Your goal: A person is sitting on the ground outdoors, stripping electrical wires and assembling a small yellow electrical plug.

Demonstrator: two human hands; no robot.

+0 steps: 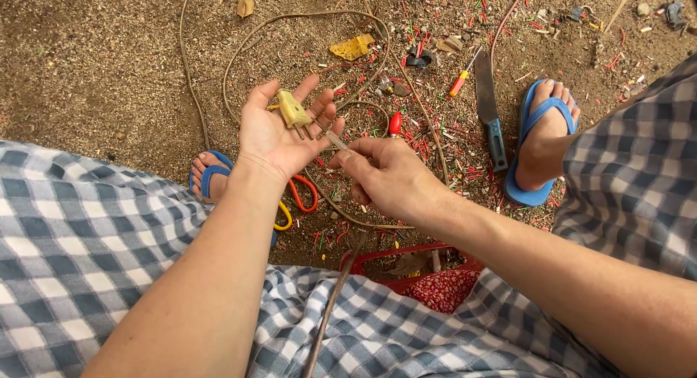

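My left hand (279,135) is held palm up over the dirt, and a yellowish electrical plug (292,111) with metal prongs lies on its fingers. My right hand (385,178) pinches a small metal tool or blade (335,139) whose tip reaches the plug's prongs. A brown cable (341,211) loops under both hands and runs toward my lap.
A large knife with a blue handle (490,109) lies by my right foot in a blue sandal (541,142). A red-and-yellow screwdriver (462,79), orange-handled scissors (299,196), a red tester (395,123) and several cut wire scraps litter the ground. A red stool (414,265) stands between my legs.
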